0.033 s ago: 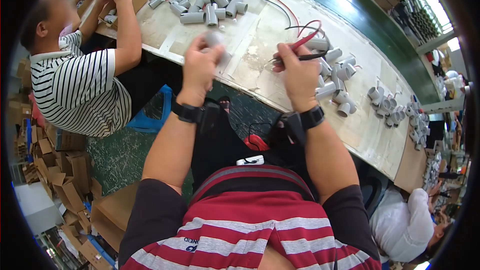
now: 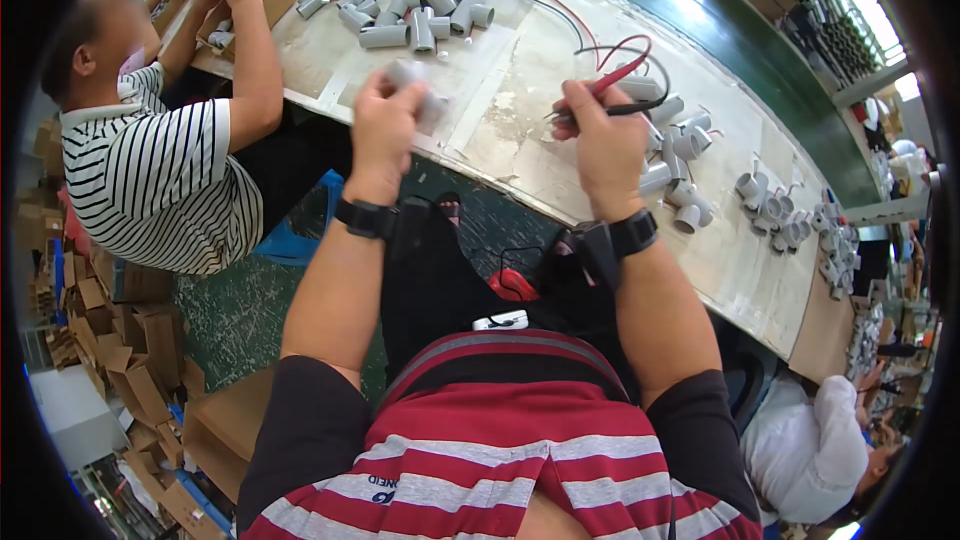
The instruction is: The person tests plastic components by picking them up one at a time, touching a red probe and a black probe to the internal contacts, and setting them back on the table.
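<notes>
Left hand (image 2: 385, 125) clamps a blurred grey pipe fitting (image 2: 422, 90) at upper centre, right hand (image 2: 600, 145) pinches red and black probes (image 2: 612, 92) beside grey fittings (image 2: 675, 155) on the table (image 2: 520, 100).

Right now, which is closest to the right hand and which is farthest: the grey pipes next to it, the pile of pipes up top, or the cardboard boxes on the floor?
From the right hand:
1. Grey pipes, just beside it on its right.
2. Pile of pipes, across the table toward the top left.
3. Cardboard boxes, down on the floor at far left.
</notes>
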Demonstrator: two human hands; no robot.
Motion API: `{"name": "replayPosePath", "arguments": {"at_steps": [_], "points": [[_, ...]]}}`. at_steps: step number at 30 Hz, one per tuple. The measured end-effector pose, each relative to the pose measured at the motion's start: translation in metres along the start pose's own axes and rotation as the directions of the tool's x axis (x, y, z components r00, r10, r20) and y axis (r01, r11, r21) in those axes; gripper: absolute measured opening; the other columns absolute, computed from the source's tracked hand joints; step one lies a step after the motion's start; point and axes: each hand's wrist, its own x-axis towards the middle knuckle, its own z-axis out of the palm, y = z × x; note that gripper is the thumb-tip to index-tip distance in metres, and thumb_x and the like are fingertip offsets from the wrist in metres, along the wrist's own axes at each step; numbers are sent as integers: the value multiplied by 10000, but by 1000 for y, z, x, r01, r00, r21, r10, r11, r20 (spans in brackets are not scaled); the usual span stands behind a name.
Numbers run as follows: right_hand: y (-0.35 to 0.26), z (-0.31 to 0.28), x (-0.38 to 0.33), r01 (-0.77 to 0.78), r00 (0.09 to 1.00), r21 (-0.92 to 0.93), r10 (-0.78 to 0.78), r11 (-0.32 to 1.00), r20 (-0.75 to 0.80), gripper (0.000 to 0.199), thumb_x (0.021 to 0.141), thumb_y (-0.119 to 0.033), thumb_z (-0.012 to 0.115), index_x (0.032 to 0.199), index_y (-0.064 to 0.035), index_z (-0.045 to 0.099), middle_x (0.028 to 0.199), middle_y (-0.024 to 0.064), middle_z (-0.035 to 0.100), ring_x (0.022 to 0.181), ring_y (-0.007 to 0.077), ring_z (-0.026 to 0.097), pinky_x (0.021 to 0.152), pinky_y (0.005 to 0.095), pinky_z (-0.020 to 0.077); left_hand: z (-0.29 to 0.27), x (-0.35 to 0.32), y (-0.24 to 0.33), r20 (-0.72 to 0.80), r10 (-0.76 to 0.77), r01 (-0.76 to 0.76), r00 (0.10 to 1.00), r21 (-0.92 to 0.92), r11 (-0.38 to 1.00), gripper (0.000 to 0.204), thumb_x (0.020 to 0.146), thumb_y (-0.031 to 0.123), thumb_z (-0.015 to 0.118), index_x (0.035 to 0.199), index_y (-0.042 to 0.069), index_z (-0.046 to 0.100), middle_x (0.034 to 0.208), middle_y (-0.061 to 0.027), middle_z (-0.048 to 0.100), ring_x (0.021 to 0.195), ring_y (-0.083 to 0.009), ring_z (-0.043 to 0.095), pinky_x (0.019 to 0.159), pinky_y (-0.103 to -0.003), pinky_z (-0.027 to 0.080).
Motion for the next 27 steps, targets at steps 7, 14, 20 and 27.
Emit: {"name": "replayPosePath", "arguments": {"at_steps": [7, 14, 20, 27], "points": [[-74, -44, 33, 83, 994, -4, -83, 997, -66, 219, 962, -168, 754, 1016, 38, 704, 817, 114, 731, 627, 161, 670, 575, 278, 554, -56, 89, 11, -163, 15, -4, 987, 70, 998, 487, 953, 159, 736, 1372, -31, 575, 1147, -130, 673, 936, -213, 708, 687, -322, 614], [-106, -91, 47, 175, 984, -89, -176, 981, -6, 232, 955, -185, 764, 1015, 33, 714, 815, 107, 728, 644, 153, 668, 580, 270, 547, -61, 105, 29, 19, 259, -165, 966, 814, 556, 483, 920, 249, 799, 1253, -57, 628, 1169, -209, 689, 936, -318, 708, 846, -394, 562], [-104, -94, 52, 176, 984, -239, -160, 955, 84, 233, 957, -210, 765, 993, 18, 730, 801, 82, 725, 642, 130, 660, 574, 260, 536, 44, -6, 15, 282, 486, -554, 828, 551, 624, 462, 866, 326, 848, 1153, 1, 689, 1061, -160, 698, 959, -310, 677, 866, -408, 542], [-114, -83, 42, 192, 980, -348, -162, 918, 114, 233, 952, -224, 770, 968, 6, 740, 784, 56, 721, 641, 108, 656, 564, 246, 523, 179, -123, 2, 765, 434, -857, 475, 292, 424, 441, 764, 209, 853, 1138, 41, 688, 1128, -167, 612, 982, -385, 642, 899, -471, 535]]}}
